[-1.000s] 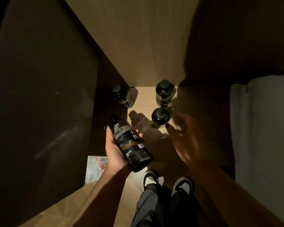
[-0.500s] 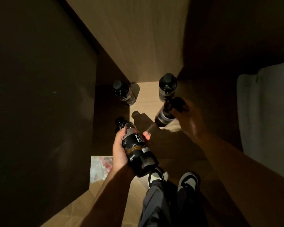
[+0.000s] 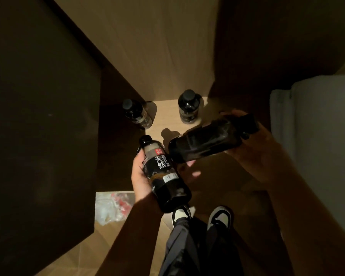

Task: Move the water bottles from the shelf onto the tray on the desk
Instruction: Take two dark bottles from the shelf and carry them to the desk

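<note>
Gripping one labelled water bottle [image 3: 163, 174], left hand [image 3: 141, 176] curled; second bottle [image 3: 205, 143] clasped sideways by right hand [image 3: 253, 148], freeing both for carrying. Two bottles [image 3: 188, 106] remain on shelf [image 3: 167, 124], frame centre.

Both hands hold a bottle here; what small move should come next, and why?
Probably draw both bottles back out of the shelf toward the desk. The left hand grips one bottle, the right hand grips a second bottle, so neither can take the two bottles still standing. The tray is out of view.
</note>
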Demonstrator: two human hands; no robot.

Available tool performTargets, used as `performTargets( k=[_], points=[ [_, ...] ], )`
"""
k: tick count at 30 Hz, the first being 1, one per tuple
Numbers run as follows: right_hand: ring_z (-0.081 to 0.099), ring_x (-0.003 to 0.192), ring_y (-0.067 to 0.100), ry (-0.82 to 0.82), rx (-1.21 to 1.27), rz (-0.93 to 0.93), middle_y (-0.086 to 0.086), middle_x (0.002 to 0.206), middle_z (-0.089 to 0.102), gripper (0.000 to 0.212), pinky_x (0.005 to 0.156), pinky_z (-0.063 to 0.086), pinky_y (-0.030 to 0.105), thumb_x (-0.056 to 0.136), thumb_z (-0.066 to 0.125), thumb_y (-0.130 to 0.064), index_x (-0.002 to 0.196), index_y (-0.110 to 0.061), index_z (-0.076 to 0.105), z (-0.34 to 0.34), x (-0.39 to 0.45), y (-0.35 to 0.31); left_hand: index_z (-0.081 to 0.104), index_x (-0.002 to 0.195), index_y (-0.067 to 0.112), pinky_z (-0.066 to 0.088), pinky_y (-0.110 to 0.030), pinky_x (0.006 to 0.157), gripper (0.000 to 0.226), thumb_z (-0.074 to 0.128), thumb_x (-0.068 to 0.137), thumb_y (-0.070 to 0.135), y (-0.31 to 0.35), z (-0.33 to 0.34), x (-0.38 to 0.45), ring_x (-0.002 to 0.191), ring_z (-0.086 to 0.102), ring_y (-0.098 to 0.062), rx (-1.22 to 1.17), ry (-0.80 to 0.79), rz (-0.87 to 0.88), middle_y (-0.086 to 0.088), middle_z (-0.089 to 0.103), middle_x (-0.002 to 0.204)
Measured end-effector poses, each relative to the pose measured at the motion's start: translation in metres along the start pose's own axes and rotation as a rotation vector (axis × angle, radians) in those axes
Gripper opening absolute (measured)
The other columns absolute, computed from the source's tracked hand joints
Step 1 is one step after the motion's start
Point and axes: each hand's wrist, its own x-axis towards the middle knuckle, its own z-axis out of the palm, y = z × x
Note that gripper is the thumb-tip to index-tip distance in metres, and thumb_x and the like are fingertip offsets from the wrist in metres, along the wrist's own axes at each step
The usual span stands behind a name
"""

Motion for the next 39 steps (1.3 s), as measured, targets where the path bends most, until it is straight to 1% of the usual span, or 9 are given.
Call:
performTargets(
  k=[3,8,11,14,18,25,29,33,39],
  points=[
    [0.058,0.117,0.022,-0.055,0.080,0.014,0.000,0.126,0.061,0.071,0.088,0.053,0.037,0.062,0.085,-0.035,0.124,-0.019,0.054,-0.007,-0.003,-0.007,0.069,0.103,0.016,0.049,-0.070,0.072,0.047,0.059,0.073,0.052,-0.008,0.010,-0.007,0.094,0.067,-0.044,-0.062,-0.045,-0.073,-0.019,0.070,0.104],
    [0.042,0.132,0.031,-0.155,0.377,-0.022,0.013,0.142,0.045,0.062,0.109,0.035,0.047,0.086,0.062,-0.014,0.141,-0.008,0.036,-0.012,-0.005,-0.005,0.062,0.087,0.009,0.051,-0.043,0.036,0.035,0.053,0.070,0.039,-0.021,0.030,-0.020,0.049,0.068,-0.029,-0.050,0.015,0.078,-0.014,0.069,0.067],
    [0.052,0.122,0.028,0.036,0.435,-0.035,0.010,0.129,0.058,0.064,0.104,0.038,0.045,0.076,0.071,-0.031,0.133,-0.012,0.046,-0.001,0.000,0.004,0.066,0.082,0.011,0.057,-0.038,0.049,0.033,0.060,0.064,0.037,-0.026,0.024,-0.019,0.055,0.067,-0.024,0.025,0.046,0.074,-0.010,0.064,0.074],
    [0.068,0.095,0.020,0.353,0.447,-0.055,0.003,0.103,0.070,0.046,0.082,0.055,0.037,0.077,0.053,-0.050,0.109,-0.020,0.066,0.007,0.007,0.021,0.062,0.098,0.013,0.057,-0.035,0.065,0.040,0.064,0.070,0.042,-0.030,0.014,-0.018,0.069,0.068,-0.021,0.097,-0.029,-0.040,-0.008,0.067,0.079],
    [0.068,0.081,0.022,0.436,0.483,0.089,0.006,0.098,0.064,0.067,0.073,0.057,0.035,0.074,0.052,-0.055,0.127,-0.014,0.050,0.007,0.009,0.038,0.053,0.116,0.017,0.044,-0.049,0.100,0.061,0.076,0.065,0.040,-0.029,0.011,-0.019,0.108,0.061,-0.034,0.129,-0.127,-0.082,-0.014,0.069,0.097],
    [0.056,0.081,0.018,0.462,0.451,0.359,0.005,0.090,0.056,0.060,0.070,0.055,0.029,0.057,0.077,-0.047,0.104,-0.016,0.055,0.002,-0.002,0.050,0.062,0.094,0.014,0.057,-0.039,0.076,0.034,0.065,0.072,0.040,-0.015,0.014,-0.015,0.071,0.063,-0.023,0.210,0.022,0.018,-0.007,0.064,0.078],
    [0.066,0.096,0.030,0.512,0.451,0.334,0.015,0.111,0.064,0.059,0.082,0.053,0.044,0.064,0.066,-0.042,0.113,-0.010,0.059,0.009,-0.014,0.046,0.063,0.094,0.014,0.054,-0.034,0.069,0.035,0.062,0.075,0.044,-0.004,0.015,-0.024,0.060,0.067,-0.023,0.289,0.081,-0.005,-0.007,0.067,0.073],
    [0.069,0.072,0.024,0.377,0.492,0.403,0.013,0.096,0.063,0.093,0.063,0.058,0.031,0.037,0.090,-0.038,0.118,-0.007,0.055,0.026,-0.027,0.031,0.062,0.101,0.014,0.051,-0.035,0.066,0.046,0.067,0.064,0.040,0.005,0.027,-0.045,0.065,0.066,-0.028,0.413,0.084,-0.017,-0.011,0.065,0.075],
    [0.068,0.066,0.026,0.301,0.425,0.427,0.015,0.085,0.065,0.080,0.061,0.058,0.032,0.036,0.092,-0.032,0.104,-0.004,0.060,0.078,-0.057,-0.010,0.075,0.083,0.012,0.051,-0.040,0.080,0.033,0.071,0.059,0.033,0.018,0.059,-0.091,0.076,0.066,-0.030,0.617,0.012,-0.001,-0.013,0.071,0.080]
  ],
)
